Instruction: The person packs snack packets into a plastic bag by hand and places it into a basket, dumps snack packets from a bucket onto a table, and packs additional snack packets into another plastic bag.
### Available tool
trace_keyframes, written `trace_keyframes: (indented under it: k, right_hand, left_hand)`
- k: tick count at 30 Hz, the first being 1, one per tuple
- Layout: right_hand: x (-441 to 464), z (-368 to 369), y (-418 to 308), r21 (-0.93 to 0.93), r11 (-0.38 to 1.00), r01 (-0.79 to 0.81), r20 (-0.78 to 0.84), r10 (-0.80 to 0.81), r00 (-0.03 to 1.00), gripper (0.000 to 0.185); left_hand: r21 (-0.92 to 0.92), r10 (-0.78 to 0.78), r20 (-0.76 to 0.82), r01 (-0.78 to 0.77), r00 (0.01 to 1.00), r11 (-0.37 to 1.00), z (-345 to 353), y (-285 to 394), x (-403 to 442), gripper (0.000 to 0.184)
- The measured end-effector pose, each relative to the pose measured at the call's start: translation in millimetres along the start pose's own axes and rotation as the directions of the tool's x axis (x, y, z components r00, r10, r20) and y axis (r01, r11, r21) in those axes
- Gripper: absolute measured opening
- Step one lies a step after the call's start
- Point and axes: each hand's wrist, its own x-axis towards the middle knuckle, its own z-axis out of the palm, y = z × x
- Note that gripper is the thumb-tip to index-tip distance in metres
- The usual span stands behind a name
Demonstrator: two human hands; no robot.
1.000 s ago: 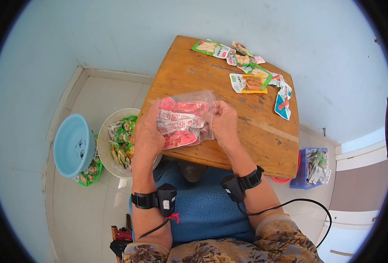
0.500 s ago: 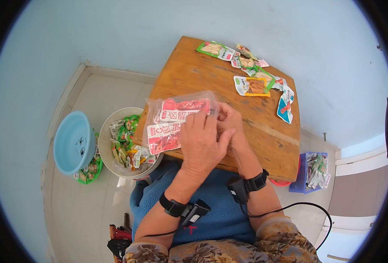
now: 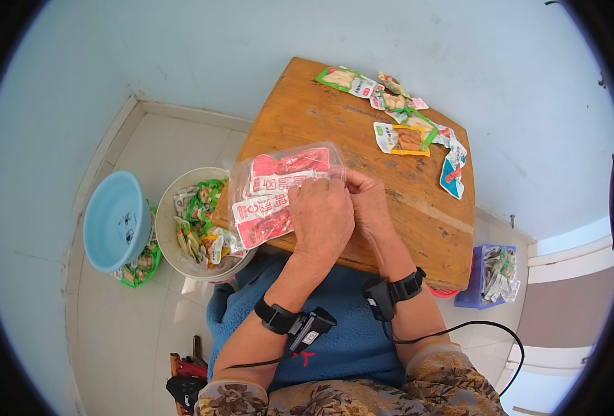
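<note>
A clear plastic bag [image 3: 241,182] lies over the near left part of the wooden table [image 3: 300,114]. Inside it show red-and-white food packets [image 3: 269,216]. My left hand [image 3: 322,213] is closed at the bag's right side, its fingers curled onto the plastic and partly covering the packets. Right beside it, my right hand [image 3: 368,202] pinches the bag's right edge; its fingertips are partly hidden. The two hands are touching or nearly so.
Several food packets [image 3: 404,139] lie along the table's far right. On the floor at left stand a white bucket [image 3: 172,258] holding packets and a blue basin [image 3: 106,222] above a green basket [image 3: 141,276]. A purple bin [image 3: 468,298] with packets stands at right.
My left hand's fingers, stretched over the packets before, have curled in, and its thumb is tucked toward my right hand. The bag has shifted slightly left.
</note>
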Motion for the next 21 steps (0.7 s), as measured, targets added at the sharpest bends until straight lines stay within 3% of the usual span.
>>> trace_keyframes:
  k: [7,11,14,16,19,21]
  right_hand:
    - [-3,-3,-14,0.023,0.999,-0.039,0.112,0.036,0.993,0.026]
    - [-4,-4,-10,0.040,0.999,-0.035,0.026,0.034,0.999,0.021]
    - [-7,-10,-6,-0.030,0.996,0.080,0.072,-0.077,0.994,0.011]
    - [-7,-20,0,-0.173,0.982,0.081,0.218,-0.042,0.975,0.011]
    - [1,-31,15,-0.089,0.994,-0.062,0.210,0.079,0.975,0.013]
    - [-1,-27,2,-0.189,0.982,-0.002,0.271,0.054,0.961,0.014]
  left_hand:
    - [-0.169,0.109,-0.078,-0.121,0.991,0.978,-4,5,3,0.007]
    - [-0.213,0.131,-0.123,-0.155,0.984,0.965,-4,8,1,0.009]
    - [-0.237,0.120,-0.138,-0.150,0.983,0.960,-9,13,0,0.010]
    - [-0.218,0.114,-0.181,-0.153,0.977,0.964,-11,15,-3,0.011]
    - [-0.196,0.177,-0.164,-0.208,0.971,0.958,-13,17,-10,0.013]
    - [-0.184,0.185,-0.137,-0.209,0.973,0.961,-16,20,-14,0.013]
